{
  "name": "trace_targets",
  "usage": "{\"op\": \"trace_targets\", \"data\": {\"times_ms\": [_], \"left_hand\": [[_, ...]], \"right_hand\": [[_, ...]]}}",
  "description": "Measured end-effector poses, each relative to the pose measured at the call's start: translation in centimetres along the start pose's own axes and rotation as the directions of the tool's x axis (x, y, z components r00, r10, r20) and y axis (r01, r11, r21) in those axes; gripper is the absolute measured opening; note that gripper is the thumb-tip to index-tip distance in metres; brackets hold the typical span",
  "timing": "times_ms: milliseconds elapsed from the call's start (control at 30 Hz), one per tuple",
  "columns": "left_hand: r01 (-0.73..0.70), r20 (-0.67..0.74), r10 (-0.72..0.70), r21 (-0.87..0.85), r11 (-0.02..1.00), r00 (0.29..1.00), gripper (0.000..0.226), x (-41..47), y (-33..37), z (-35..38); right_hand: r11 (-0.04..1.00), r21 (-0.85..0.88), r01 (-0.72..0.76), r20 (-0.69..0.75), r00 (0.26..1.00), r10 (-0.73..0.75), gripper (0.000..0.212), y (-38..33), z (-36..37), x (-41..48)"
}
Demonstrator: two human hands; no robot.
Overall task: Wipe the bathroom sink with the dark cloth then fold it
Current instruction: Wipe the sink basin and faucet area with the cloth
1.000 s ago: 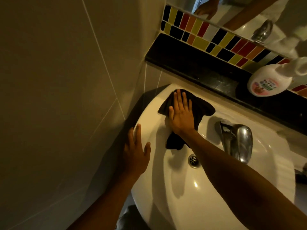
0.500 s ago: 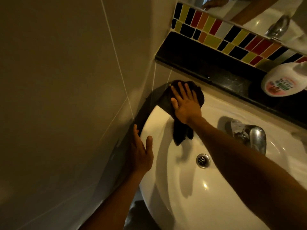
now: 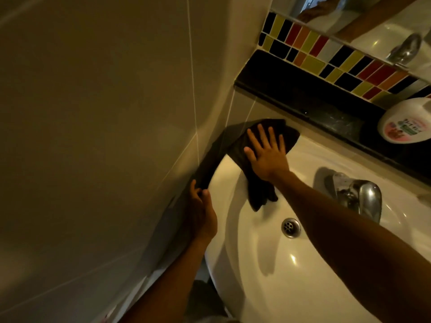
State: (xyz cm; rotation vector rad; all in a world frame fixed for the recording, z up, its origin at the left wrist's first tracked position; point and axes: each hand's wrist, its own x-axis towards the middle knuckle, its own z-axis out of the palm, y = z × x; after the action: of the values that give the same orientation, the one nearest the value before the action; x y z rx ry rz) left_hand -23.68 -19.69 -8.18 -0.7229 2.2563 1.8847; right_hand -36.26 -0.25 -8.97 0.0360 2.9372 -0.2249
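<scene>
Two hands were at work on the sink [image 3: 268, 276], and neither had a true grasp on anything. The right hand [image 3: 268, 157] lay flat, fingers spread, pressing the dark cloth [image 3: 258, 190] against the rim at the far left corner, where the basin met the tiled wall [image 3: 105, 113]. The left hand [image 3: 200, 210] rested on the near left edge of the rim with its fingers curled over it, seemingly bracing; it held nothing that could be seen.

The cloth was bunched under the palm, its upper part reaching the corner beneath the black shelf [image 3: 291, 89], and a loose tail hung down the inner slope of the basin toward the drain [image 3: 290, 227], though well short of it.

The chief risk looked to be slippage. A flat palm pins cloth only by pressure, and on glossy porcelain the hand could slide over the fabric and leave it behind, or the bunch could roll up and wipe only a narrow strip. The hanging tail might drag across parts already wiped, or catch under the wrist. The corner itself was tight and shadowed, so a pass could easily miss the seam against the wall.

Further right, the tap [image 3: 359, 197] stood close to the right forearm, and a wide sweep that way might knock against it. The bottle [image 3: 405, 122] on the shelf sat near its edge above the basin; a raised elbow or cloth flick could probably tip it in.
</scene>
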Motion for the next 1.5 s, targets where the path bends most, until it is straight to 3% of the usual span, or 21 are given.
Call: {"op": "trace_targets", "data": {"times_ms": [67, 167, 233, 367, 433, 500, 567, 733, 867, 1067, 1233, 1367, 1500], "left_hand": [[0.025, -0.008, -0.025, -0.026, 0.999, 1.000, 0.069, 0.0, -0.2, -0.1], [0.044, -0.052, -0.048, -0.080, 0.996, 0.997, 0.065, 0.4, -0.3, -0.2], [0.041, -0.086, -0.049, -0.091, 0.995, 0.995, 0.061, 0.5, -0.4, -0.1], [-0.009, -0.091, 0.013, 0.037, 0.999, 0.996, 0.051, 0.4, -0.8, 0.1], [-0.160, 0.020, 0.162, 0.304, 0.939, 0.987, 0.060, 0.1, -1.1, 0.0], [-0.404, 0.239, 0.326, 0.552, 0.729, 0.915, 0.071, -0.1, -1.5, -0.2], [-0.503, 0.377, 0.333, 0.636, 0.585, 0.864, 0.076, 0.1, -1.7, -0.2], [-0.528, 0.422, 0.318, 0.682, 0.506, 0.849, 0.078, 0.4, -2.2, -0.3], [-0.530, 0.427, 0.314, 0.660, 0.533, 0.848, 0.079, 0.4, -2.2, -0.3], [-0.509, 0.393, 0.324, 0.639, 0.577, 0.861, 0.076, -0.2, -1.4, 0.1], [-0.495, 0.376, 0.323, 0.625, 0.604, 0.869, 0.076, -0.5, -0.9, 0.3], [-0.481, 0.369, 0.310, 0.626, 0.614, 0.876, 0.075, -0.5, -0.8, 0.4], [-0.443, 0.324, 0.304, 0.699, 0.561, 0.896, 0.077, -0.7, -0.6, 1.2]], "right_hand": [[0.999, 0.006, 0.040, 0.001, 0.999, -0.040, 0.058, -2.7, 1.1, -2.1], [0.945, 0.084, 0.317, 0.086, 0.942, -0.324, 0.056, -6.4, 3.8, -8.2], [0.919, 0.083, 0.385, 0.124, 0.911, -0.393, 0.056, -6.5, 4.6, -10.5], [0.855, -0.083, 0.512, 0.093, 0.858, -0.505, 0.058, -4.2, 2.6, -6.8], [0.913, -0.083, 0.400, 0.063, 0.916, -0.396, 0.060, -2.6, 1.2, -3.5], [0.982, -0.043, 0.186, 0.040, 0.982, -0.184, 0.060, -0.7, 0.1, -0.7], [0.999, -0.036, 0.025, 0.039, 0.999, -0.024, 0.060, 0.9, -0.3, 0.4], [0.974, 0.035, -0.225, -0.061, 0.972, 0.227, 0.058, 3.3, 0.2, -3.4], [0.875, 0.104, -0.473, -0.084, 0.872, 0.482, 0.061, 5.0, 1.4, -9.4], [0.854, 0.067, -0.516, -0.038, 0.854, 0.519, 0.066, 5.2, 1.9, -9.8], [0.892, -0.003, -0.451, -0.062, 0.891, 0.450, 0.064, 6.0, 3.0, -12.4], [0.863, 0.123, -0.490, -0.016, 0.869, 0.495, 0.067, 4.7, 3.5, -14.5], [0.805, 0.204, -0.557, 0.018, 0.825, 0.565, 0.084, 3.2, 3.3, -12.1]]}}
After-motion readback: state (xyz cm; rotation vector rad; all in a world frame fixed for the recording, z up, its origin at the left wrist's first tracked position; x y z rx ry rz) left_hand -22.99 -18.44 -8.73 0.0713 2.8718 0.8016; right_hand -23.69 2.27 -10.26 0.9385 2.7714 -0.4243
